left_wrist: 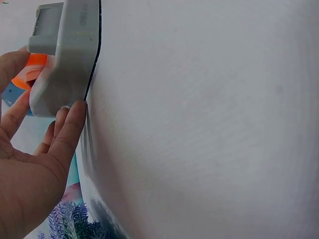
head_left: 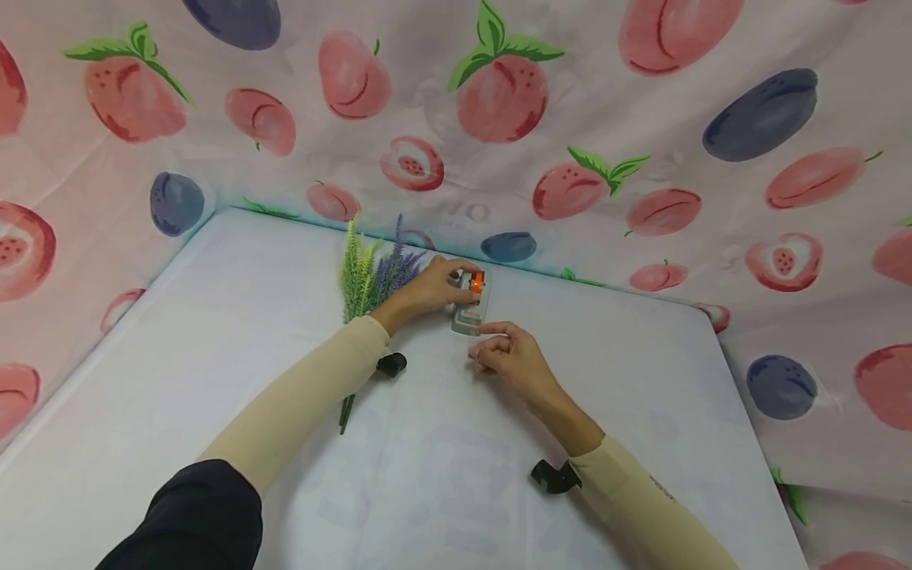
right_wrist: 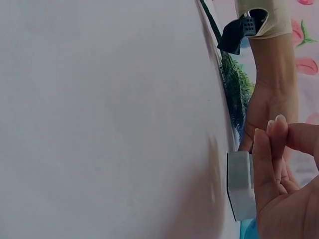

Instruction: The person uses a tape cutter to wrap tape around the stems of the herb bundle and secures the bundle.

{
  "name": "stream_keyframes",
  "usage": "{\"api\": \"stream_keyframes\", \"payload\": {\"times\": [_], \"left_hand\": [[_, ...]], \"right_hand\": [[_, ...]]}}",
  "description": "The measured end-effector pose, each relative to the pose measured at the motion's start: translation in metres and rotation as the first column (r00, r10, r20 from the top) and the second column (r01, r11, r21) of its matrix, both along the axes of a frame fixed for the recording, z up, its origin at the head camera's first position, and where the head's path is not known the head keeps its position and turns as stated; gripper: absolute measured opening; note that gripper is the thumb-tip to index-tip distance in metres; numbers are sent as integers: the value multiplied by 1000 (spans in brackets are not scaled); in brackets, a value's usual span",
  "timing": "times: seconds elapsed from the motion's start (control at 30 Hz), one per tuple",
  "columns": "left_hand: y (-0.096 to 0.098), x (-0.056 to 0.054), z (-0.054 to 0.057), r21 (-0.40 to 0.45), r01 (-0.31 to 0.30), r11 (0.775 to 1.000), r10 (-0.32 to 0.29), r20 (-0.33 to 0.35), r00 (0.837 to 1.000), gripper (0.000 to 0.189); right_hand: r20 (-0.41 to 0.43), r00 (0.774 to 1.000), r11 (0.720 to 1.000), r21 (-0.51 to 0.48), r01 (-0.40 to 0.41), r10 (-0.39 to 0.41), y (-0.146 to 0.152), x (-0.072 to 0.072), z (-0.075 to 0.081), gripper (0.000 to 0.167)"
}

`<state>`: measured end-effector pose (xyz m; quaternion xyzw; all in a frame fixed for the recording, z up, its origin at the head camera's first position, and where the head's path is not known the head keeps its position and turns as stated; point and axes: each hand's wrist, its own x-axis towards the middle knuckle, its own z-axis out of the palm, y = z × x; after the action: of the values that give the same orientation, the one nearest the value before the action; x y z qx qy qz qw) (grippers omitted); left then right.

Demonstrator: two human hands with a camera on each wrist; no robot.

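Observation:
A grey tape dispenser (head_left: 467, 321) with an orange roll core (head_left: 476, 279) stands near the table's back edge. My left hand (head_left: 436, 286) holds it at the roll, thumb and index finger around the orange part; in the left wrist view, other fingers lie along the dispenser's side (left_wrist: 75, 64). Just in front, my right hand (head_left: 516, 360) is raised with its index finger reaching toward the dispenser's near end. Thumb and fingertips of the right hand (right_wrist: 286, 194) meet in the right wrist view. Whether clear tape lies between them cannot be seen.
Artificial lavender sprigs (head_left: 378, 277), yellow-green and purple, lie left of the dispenser, partly behind my left forearm. Black wrist-worn pieces (head_left: 392, 364) hang at both wrists. The white tabletop (head_left: 427, 475) meets a fruit-print cloth (head_left: 456, 170) at the back and sides.

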<state>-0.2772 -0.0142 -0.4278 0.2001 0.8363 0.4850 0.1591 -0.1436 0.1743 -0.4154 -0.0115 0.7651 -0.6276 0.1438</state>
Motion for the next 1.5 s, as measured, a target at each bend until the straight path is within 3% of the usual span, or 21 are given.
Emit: {"api": "stream_keyframes", "payload": {"times": [0.27,0.5,1.03,1.5], "left_hand": [[0,1,1,8,-2,1000,2,7,1000,53],[0,1,2,7,5,1000,-5,2,1000,53],[0,1,1,20,-7,1000,6,18,1000,53],[0,0,1,3,1,1000,-1,4,1000,53]], "right_hand": [[75,997,1000,5,-5,5,1,2,-1,42],[167,985,998,41,-53,45,3,2,-4,32],[233,971,995,62,-73,56,5,10,-2,21],[251,963,994,19,-109,101,3,16,-5,21]]}}
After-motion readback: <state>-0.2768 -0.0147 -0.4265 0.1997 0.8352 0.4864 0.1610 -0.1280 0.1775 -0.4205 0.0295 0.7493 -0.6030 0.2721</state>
